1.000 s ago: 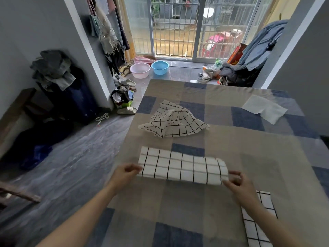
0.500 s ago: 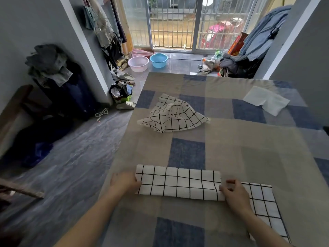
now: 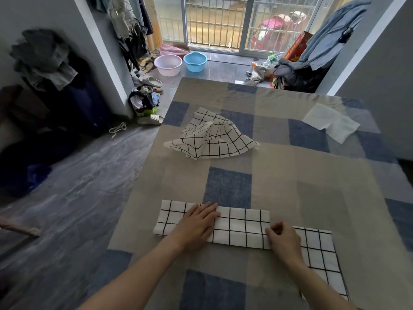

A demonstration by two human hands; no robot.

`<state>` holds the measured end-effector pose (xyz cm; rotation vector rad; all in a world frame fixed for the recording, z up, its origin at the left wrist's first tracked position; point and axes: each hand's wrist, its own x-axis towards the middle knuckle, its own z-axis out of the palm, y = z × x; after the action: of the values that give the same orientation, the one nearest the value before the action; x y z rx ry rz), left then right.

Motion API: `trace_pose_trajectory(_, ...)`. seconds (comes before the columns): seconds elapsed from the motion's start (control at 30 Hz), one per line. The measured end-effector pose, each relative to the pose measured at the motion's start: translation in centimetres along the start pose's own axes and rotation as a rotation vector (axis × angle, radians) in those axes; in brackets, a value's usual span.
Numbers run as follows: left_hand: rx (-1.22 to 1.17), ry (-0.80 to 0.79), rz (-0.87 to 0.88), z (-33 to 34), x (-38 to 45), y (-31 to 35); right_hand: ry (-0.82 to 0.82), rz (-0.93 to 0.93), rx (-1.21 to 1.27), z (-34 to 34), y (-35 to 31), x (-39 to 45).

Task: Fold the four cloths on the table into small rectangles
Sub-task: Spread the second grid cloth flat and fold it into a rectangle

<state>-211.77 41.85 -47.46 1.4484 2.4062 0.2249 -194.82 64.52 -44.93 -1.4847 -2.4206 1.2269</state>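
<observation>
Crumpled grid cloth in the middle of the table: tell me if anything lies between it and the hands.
Nothing visible does. Between the crumpled grid cloth and the left hand and right hand lies only bare tablecloth. Both hands rest on the folded strip; the white cloth sits far right.

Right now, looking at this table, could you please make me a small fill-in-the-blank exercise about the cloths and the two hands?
1. The left hand lies ____ on the long folded cloth.
2. The crumpled cloth has a pattern of black ____ on white.
3. The right hand pinches the folded cloth at its ____ end.
4. The plain white cloth lies at the table's far ____ corner.

Missing words: flat; lines; right; right
</observation>
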Motion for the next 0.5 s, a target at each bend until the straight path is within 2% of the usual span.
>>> trace_pose_trajectory(0.23,0.091,0.076,0.024,1.3,-0.9,-1.7,0.033,-0.023,-0.126,-0.2,0.7,-0.1)
trace_pose_trajectory(0.3,0.102,0.096,0.013,1.6,-0.9,-1.6,0.131,-0.165,-0.199,-0.2,-0.1,-0.6)
trace_pose_trajectory(0.4,0.092,0.107,0.005,1.5,-1.0,-1.5,0.236,-0.526,-0.284,2.1,-3.6,-2.3)
trace_pose_trajectory(0.47,0.088,0.096,-0.004,1.6,-1.0,-1.5,0.179,-0.706,-0.252,5.4,-6.4,-3.4)
trace_pose_trajectory(0.5,0.076,0.085,-0.01,1.7,-0.9,-1.5,0.113,-0.735,-0.246,7.3,-7.3,-3.8)
